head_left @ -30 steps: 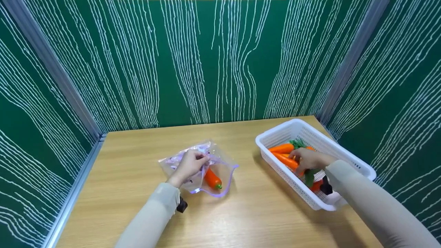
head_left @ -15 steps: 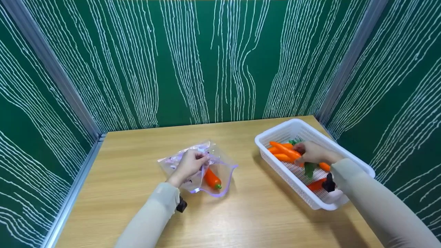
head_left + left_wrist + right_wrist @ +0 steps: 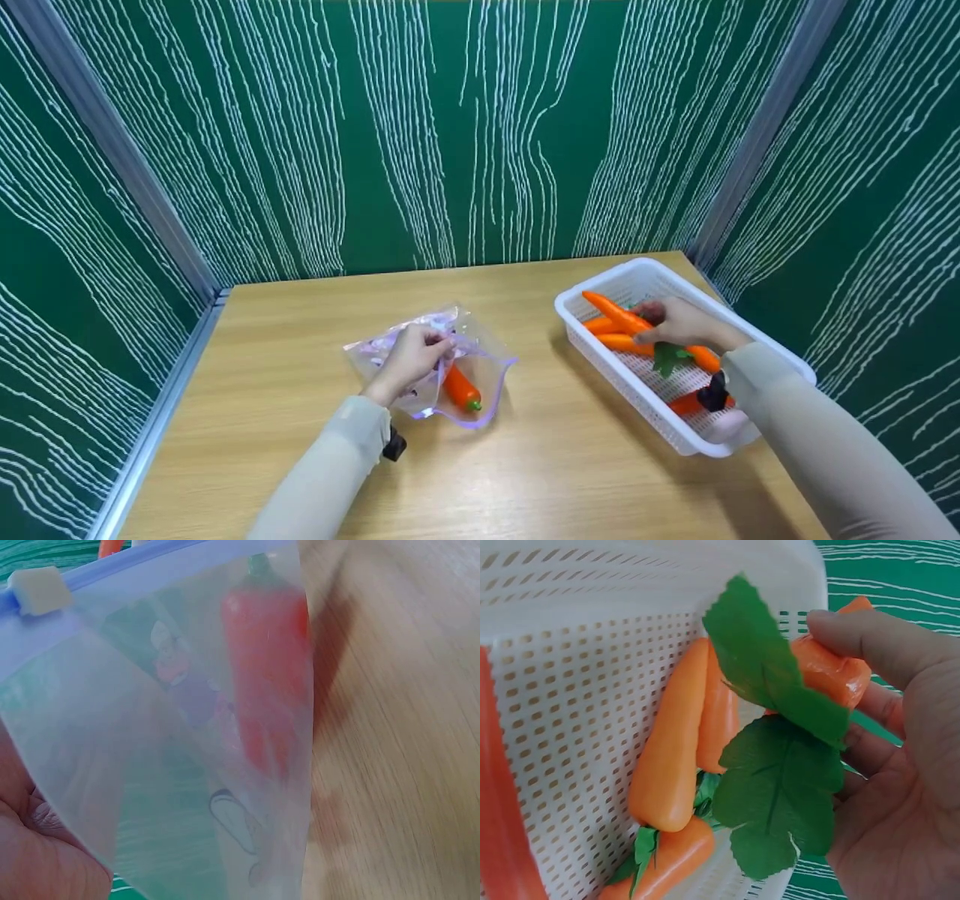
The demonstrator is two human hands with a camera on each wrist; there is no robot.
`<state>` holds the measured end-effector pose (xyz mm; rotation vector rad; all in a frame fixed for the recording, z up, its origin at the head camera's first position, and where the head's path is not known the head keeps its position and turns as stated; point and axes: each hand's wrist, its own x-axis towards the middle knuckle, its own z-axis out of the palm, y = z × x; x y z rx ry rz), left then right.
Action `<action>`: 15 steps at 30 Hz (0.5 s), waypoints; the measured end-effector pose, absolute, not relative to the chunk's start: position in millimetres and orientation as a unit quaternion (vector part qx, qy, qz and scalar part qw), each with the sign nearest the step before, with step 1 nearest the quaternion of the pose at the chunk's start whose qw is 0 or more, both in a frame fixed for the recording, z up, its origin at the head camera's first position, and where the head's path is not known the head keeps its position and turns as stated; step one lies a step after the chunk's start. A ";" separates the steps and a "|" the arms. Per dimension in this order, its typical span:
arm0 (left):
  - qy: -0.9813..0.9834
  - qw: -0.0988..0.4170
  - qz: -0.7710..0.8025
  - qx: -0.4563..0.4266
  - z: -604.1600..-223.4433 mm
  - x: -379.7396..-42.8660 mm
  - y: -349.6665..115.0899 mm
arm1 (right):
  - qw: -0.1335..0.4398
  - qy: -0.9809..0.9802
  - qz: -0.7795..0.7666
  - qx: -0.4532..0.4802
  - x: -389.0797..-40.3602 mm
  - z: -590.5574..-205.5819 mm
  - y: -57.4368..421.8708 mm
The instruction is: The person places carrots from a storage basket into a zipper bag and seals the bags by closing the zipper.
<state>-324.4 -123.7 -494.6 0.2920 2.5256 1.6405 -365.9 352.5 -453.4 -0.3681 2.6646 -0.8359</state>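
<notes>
My left hand (image 3: 411,358) pinches the upper film of a clear zip bag (image 3: 495,371) with a purple edge, lying on the table. Inside the bag is a red pepper (image 3: 460,390) with a green stem, seen through the film in the left wrist view. A pale slider (image 3: 41,590) sits on the bag's zip. My right hand (image 3: 688,324) grips an orange carrot (image 3: 832,669) near its leafy end, over the white basket (image 3: 628,384). Green leaves (image 3: 780,787) hang from that carrot; its tip points to the basket's far left corner.
More carrots (image 3: 667,754) lie in the basket under the held one. A red vegetable (image 3: 684,405) and a pale pinkish thing (image 3: 724,429), partly hidden by my wrist, are at its near end. Green panels (image 3: 480,150) with white lines enclose the wooden table (image 3: 510,480).
My right hand has picked up a carrot from the pile and lifted it slightly, its tip rising toward the basket's far left corner. My left hand and the bag have stayed put.
</notes>
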 end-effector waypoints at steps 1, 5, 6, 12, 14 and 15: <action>0.833 0.059 0.541 0.096 -494.7 -324.3 -123.7 | 0.159 0.933 -0.294 -0.130 -365.6 -452.9 352.5; 0.835 0.056 0.539 0.100 -496.1 -324.9 -123.3 | 0.149 0.934 -0.295 -0.135 -364.0 -451.9 352.5; 0.835 0.051 0.538 0.105 -496.7 -325.4 -123.1 | 0.147 0.932 -0.301 -0.141 -364.1 -451.8 352.0; 0.833 0.032 0.540 0.117 -498.0 -327.6 -122.9 | 0.146 0.913 -0.342 -0.165 -365.7 -449.5 347.2; 0.834 0.034 0.539 0.112 -497.3 -327.5 -123.4 | 0.149 0.913 -0.344 -0.160 -365.2 -448.4 345.6; 0.834 0.037 0.539 0.109 -496.7 -327.3 -123.6 | 0.149 0.914 -0.343 -0.158 -364.8 -447.8 344.7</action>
